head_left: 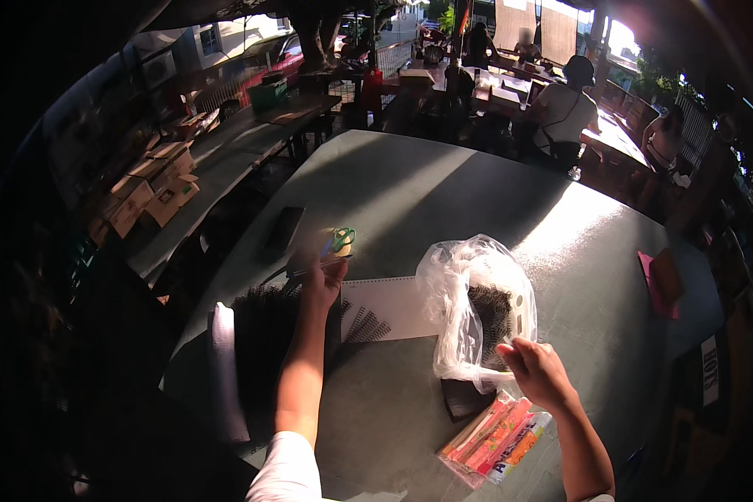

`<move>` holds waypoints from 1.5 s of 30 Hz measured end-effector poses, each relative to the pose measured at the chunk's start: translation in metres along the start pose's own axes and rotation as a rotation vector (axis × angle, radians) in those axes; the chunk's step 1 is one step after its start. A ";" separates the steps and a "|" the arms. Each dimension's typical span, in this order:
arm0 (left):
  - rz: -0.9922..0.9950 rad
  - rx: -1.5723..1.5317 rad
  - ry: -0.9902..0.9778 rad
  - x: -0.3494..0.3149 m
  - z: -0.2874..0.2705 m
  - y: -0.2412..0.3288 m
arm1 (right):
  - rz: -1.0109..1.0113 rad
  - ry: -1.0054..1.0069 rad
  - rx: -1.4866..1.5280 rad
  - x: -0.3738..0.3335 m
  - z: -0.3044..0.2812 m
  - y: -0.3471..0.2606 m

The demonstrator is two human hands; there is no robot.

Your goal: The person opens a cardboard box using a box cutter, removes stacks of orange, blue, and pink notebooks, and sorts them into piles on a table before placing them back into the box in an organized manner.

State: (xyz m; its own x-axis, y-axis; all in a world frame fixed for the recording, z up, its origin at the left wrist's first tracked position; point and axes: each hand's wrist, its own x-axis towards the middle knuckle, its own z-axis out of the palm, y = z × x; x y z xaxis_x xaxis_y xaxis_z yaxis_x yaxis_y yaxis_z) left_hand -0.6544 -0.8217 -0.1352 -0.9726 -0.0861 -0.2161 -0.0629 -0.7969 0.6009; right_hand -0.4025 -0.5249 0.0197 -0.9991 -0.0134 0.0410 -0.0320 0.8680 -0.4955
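My left hand [330,279] is closed around a few thin dark strips [296,269], blurred and partly hidden by shadow. My right hand [540,369] has its fingers curled on the near edge of a clear plastic bag [449,309]. Inside the bag lies a bunch of dark, toothed coil strips [489,311], beside a white piece with slots. Similar black coil strips [366,325] rest fanned out on a white spiral pad [397,304] between my hands. A dark bristly pile [263,326] sits left of my left forearm.
Green-handled scissors [341,240] and a black flat case [285,227] lie beyond my left hand. A white roll [225,368] is at left. Near my right forearm are a pink-and-orange packet [495,441] and a dark flat item [463,401]. Pink sheets [659,284] lie at right; people sit beyond.
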 end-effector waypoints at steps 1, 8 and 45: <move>-0.087 0.093 -0.008 0.011 -0.012 -0.008 | 0.052 0.094 0.078 -0.010 -0.013 0.006; 0.084 0.780 -0.236 0.048 -0.047 -0.045 | 0.378 0.324 0.335 -0.092 -0.027 0.061; 0.027 0.580 -1.095 -0.195 0.131 -0.073 | 0.402 -0.222 1.375 -0.026 0.006 0.047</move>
State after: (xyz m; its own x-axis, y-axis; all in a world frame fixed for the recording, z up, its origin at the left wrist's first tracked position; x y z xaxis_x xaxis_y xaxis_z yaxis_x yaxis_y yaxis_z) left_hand -0.4892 -0.6683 -0.0364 -0.6324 0.6687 0.3911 0.1417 -0.3965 0.9070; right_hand -0.3784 -0.4866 -0.0101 -0.9267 -0.0748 -0.3682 0.3720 -0.3208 -0.8710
